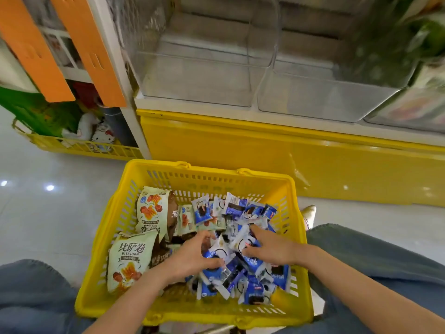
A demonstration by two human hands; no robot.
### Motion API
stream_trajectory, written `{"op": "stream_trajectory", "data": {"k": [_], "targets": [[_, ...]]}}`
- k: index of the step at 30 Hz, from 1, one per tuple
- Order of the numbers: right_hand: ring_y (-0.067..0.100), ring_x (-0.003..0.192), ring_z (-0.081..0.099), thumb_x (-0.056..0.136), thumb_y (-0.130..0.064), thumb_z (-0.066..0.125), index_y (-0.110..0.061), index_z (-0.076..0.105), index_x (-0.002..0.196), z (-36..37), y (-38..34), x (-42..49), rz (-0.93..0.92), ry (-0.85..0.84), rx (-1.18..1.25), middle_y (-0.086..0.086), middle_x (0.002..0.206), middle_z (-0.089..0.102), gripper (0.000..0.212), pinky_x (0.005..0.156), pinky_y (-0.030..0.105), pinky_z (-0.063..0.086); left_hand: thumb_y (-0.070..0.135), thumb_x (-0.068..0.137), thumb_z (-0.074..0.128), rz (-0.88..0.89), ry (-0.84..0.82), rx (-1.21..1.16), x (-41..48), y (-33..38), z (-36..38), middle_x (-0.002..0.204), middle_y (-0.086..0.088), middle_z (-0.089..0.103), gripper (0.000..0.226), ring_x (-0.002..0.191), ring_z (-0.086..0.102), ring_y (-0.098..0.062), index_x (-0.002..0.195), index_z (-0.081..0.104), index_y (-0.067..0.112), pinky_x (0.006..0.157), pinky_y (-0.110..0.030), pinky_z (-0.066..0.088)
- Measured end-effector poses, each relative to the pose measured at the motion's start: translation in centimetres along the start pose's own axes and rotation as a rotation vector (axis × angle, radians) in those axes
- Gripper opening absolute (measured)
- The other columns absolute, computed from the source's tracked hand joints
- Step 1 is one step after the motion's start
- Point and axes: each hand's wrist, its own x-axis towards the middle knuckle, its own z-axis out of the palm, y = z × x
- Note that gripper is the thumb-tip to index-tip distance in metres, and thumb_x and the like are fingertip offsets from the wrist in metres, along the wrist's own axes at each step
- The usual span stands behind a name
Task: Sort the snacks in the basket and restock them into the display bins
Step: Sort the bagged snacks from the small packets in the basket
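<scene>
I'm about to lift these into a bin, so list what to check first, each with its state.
1. Hands on one sort only: ok. The left hand curls round some blue packets; the right hand lies spread on the same pile.
2. Other sort kept apart: ok. The cream bags lie at the left side of the basket.
3. Room in the clear bins: ok. The two nearest look empty.
4. Which bin takes these: cannot tell. No label shows.
5. Firm hold: cannot tell. Packets hide the fingertips.
</scene>
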Motion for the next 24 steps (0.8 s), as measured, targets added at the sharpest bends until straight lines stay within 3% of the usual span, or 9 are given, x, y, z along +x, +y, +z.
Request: {"op": "stream_trajectory", "data": {"k": [2, 5, 8, 10, 12, 14, 17, 20, 24], "targets": [[0.032, 0.119, 0.051, 0.091, -0.047, 0.050, -0.011, 0.016, 0.145, 1.1, 0.4, -1.2, -0.007, -0.051, -0.009, 0.017, 0.135, 0.048, 0.073, 0.101, 0.046, 0.041, 0.042, 0.074, 0.074, 0.010, -0.067, 0.000, -1.0, -0.6, 0.6, 0.125, 0.008, 0.051, 0.060, 0.113, 0.049, -0.005, 0.123, 0.041, 0.029, 0.097, -0.019, 0.039], [0.022, 0.119, 0.047, 0.091, -0.047, 0.052, -0.012, 0.030, 0.138, 2.3, 0.7, -2.8, -0.008, -0.110, -0.055, 0.005, 0.135, 0.046, 0.063, 0.099, 0.034, 0.039, 0.046, 0.076, 0.070, -0.005, -0.168, 0.049, -2.3, -1.2, 1.2, 0.126, 0.014, 0.043, 0.071, 0.114, 0.043, -0.002, 0.135, 0.037, 0.024, 0.091, -0.011, 0.035], [0.018, 0.089, 0.047, 0.092, -0.033, 0.056, -0.013, 0.042, 0.101, 2.3, 1.4, -3.7, -0.014, -0.051, -0.182, 0.003, 0.098, 0.050, 0.026, 0.070, 0.028, 0.036, 0.045, 0.081, 0.066, 0.022, -0.119, 0.213, -3.0, -1.5, 1.1, 0.132, 0.011, 0.041, 0.070, 0.122, 0.043, -0.008, 0.140, 0.033, 0.027, 0.097, -0.019, 0.037], [0.018, 0.085, 0.045, 0.091, -0.027, 0.058, -0.015, 0.042, 0.092, 1.9, 1.7, -4.5, 0.009, -0.003, -0.270, 0.006, 0.094, 0.049, 0.020, 0.067, 0.030, 0.033, 0.038, 0.084, 0.064, 0.060, -0.109, 0.399, -3.3, -1.7, 0.8, 0.137, 0.001, 0.039, 0.066, 0.128, 0.039, -0.017, 0.141, 0.032, 0.028, 0.104, -0.027, 0.034], [0.018, 0.084, 0.045, 0.089, -0.028, 0.059, -0.017, 0.043, 0.088, 1.9, 1.9, -5.2, 0.056, -0.028, -0.425, 0.007, 0.094, 0.050, 0.020, 0.065, 0.028, 0.034, 0.032, 0.086, 0.063, 0.085, -0.187, 0.550, -3.5, -2.0, 0.8, 0.136, -0.002, 0.039, 0.065, 0.126, 0.038, -0.020, 0.142, 0.030, 0.028, 0.101, -0.027, 0.032], [0.021, 0.089, 0.051, 0.088, -0.031, 0.060, -0.014, 0.048, 0.100, 2.3, 2.2, -5.5, 0.102, -0.071, -0.568, 0.010, 0.107, 0.056, 0.023, 0.069, 0.028, 0.037, 0.030, 0.088, 0.060, 0.104, -0.260, 0.633, -3.6, -2.1, 1.1, 0.136, -0.002, 0.040, 0.064, 0.124, 0.041, -0.018, 0.144, 0.029, 0.026, 0.099, -0.027, 0.033], [0.023, 0.111, 0.054, 0.085, -0.035, 0.064, -0.015, 0.044, 0.128, 2.1, 2.1, -5.5, 0.095, 0.000, -0.517, 0.007, 0.127, 0.054, 0.052, 0.086, 0.031, 0.045, 0.037, 0.091, 0.054, 0.118, -0.256, 0.551, -3.2, -1.7, 1.2, 0.142, 0.000, 0.037, 0.062, 0.127, 0.039, -0.014, 0.144, 0.027, 0.023, 0.100, -0.023, 0.032], [0.021, 0.122, 0.048, 0.088, -0.041, 0.058, -0.018, 0.035, 0.137, 0.8, 1.1, -4.7, -0.003, 0.222, -0.426, 0.004, 0.138, 0.045, 0.059, 0.098, 0.032, 0.042, 0.042, 0.092, 0.050, 0.149, -0.080, 0.389, -2.4, -1.1, 0.5, 0.142, 0.003, 0.038, 0.054, 0.125, 0.040, -0.008, 0.141, 0.033, 0.024, 0.099, -0.019, 0.031], [0.018, 0.121, 0.048, 0.095, -0.040, 0.047, -0.018, 0.031, 0.141, -0.6, -0.4, -1.3, -0.113, 0.451, -0.250, 0.002, 0.143, 0.037, 0.054, 0.099, 0.029, 0.038, 0.033, 0.095, 0.048, 0.126, 0.172, 0.244, 0.3, -0.3, -1.4, 0.140, 0.004, 0.039, 0.042, 0.123, 0.041, -0.010, 0.135, 0.039, 0.024, 0.099, -0.023, 0.033]]}}
